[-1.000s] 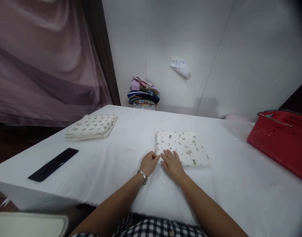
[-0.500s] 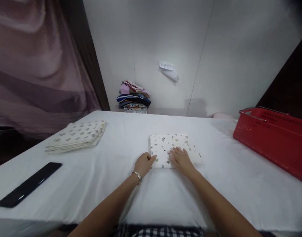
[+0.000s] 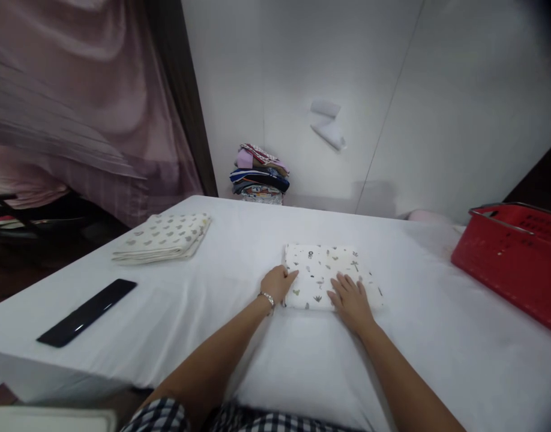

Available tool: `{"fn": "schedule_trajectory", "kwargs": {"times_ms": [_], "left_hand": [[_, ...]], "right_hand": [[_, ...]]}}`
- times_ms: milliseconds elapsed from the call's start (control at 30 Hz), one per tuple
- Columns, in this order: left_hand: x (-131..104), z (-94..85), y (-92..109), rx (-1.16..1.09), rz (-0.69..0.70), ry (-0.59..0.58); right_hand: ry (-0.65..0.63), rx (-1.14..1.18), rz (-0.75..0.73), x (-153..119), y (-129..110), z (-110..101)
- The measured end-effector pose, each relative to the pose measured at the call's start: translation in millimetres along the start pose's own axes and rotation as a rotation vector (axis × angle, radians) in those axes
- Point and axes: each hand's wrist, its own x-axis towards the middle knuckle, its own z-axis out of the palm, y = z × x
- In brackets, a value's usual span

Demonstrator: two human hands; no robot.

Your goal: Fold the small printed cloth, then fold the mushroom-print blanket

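A folded white cloth with small printed plants [image 3: 320, 264] lies flat on the white-covered table [image 3: 257, 240]. At its left edge, my left hand [image 3: 278, 284] pinches the cloth between thumb and curled fingers; a bracelet circles that wrist. My right hand [image 3: 351, 300] rests on the lower right part of the same cloth, palm down, with its fingers spread. Some of the print is hidden under that hand.
Left on the table are a second folded patterned cloth [image 3: 167, 237] and a flat black object [image 3: 89, 313]. A red basket [image 3: 514, 258] stands at the right. Stacked fabrics [image 3: 260, 174] sit beyond the far edge, near the wall.
The view has shifted left, so the table items appear further right. My right hand has slid slightly toward the cloth's near right part. My left hand stays at the left edge.
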Motion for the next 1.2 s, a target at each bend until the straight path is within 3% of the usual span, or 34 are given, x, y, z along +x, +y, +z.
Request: {"fn": "schedule_trajectory", "kwargs": {"times_ms": [233,367,533,700,900,1200], "left_hand": [[14.6,10.9,-6.5,0.019,-0.039,-0.002],[24.9,8.1,-7.9,-0.009,-0.027,0.017],[59.5,0.3,0.1,-0.003,-0.056,0.038],[87.7,5.9,0.3,0.025,-0.086,0.017],[93.9,11.2,-7.9,0.019,-0.103,0.026],[91.4,-0.6,-4.9,-0.037,-0.048,0.098]], "right_hand": [[-0.017,0.028,-0.003,-0.4,0.8,-0.1],[0.009,0.039,0.002,0.6,1.0,2.9],[0.045,0.050,-0.010,2.2,1.2,7.2],[0.043,0.064,-0.011,3.5,2.1,9.9],[0.032,0.073,-0.005,2.5,-0.5,3.0],[0.037,0.063,-0.021,-0.5,2.1,5.7]]}}
